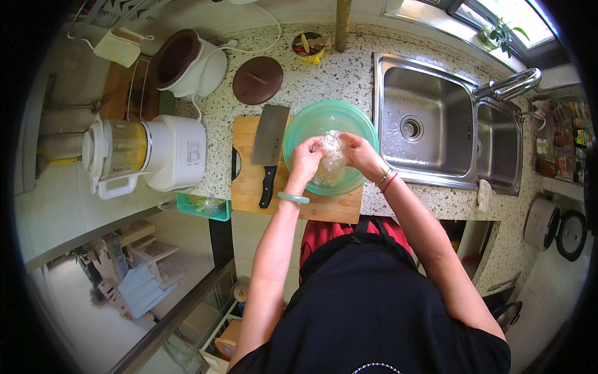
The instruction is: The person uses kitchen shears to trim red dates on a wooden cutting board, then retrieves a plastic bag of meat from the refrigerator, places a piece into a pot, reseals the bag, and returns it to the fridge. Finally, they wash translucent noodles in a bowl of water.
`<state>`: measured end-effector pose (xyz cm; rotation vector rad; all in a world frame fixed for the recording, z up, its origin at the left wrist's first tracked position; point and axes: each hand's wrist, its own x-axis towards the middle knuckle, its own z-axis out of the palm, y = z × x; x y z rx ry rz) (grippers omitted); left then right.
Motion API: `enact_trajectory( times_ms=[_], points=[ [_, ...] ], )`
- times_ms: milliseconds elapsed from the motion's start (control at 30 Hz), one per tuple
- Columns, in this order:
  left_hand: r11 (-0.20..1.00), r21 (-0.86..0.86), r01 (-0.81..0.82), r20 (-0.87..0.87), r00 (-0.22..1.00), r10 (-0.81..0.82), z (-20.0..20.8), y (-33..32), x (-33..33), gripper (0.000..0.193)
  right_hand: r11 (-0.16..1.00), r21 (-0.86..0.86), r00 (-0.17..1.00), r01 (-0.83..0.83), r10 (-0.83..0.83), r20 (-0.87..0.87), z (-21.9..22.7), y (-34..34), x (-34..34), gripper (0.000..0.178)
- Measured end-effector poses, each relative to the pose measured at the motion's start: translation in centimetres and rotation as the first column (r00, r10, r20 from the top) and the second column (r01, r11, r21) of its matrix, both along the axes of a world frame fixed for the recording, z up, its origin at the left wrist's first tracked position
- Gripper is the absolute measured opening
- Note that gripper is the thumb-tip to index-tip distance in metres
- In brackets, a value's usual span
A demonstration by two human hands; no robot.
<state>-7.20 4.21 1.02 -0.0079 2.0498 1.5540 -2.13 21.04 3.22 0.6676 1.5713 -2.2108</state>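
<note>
A crumpled clear plastic bag [334,151] is pinched at its gathered top between both of my hands, and its lower part with something pale in it hangs over the green translucent bowl [298,128]. My left hand [305,161] closes its fingertips on the bag's left side. From the right, my right hand [365,157] grips the other side of the bunched plastic. The bowl stands partly on a wooden cutting board [336,207]. Beside the bowl, a cleaver [270,140] with a black handle lies on the board. What the bag holds is hard to make out.
To the right is a steel double sink [427,121] with a faucet [511,84]. A brown lid [258,80] and a yellow container of utensils [309,48] stand at the back. On the left are a white cooker [208,68], a blender [124,153] and a small green tray [218,212].
</note>
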Motion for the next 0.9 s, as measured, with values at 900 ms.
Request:
enact_trajectory(
  times_ms=[900],
  points=[
    [0.993,-0.081,-0.082,-0.074,0.994,0.076,-3.3,0.3,0.5,0.035,0.307,0.949,0.905,-0.076,0.421,-0.063,-3.3,-2.9,-3.0,0.032]
  ],
)
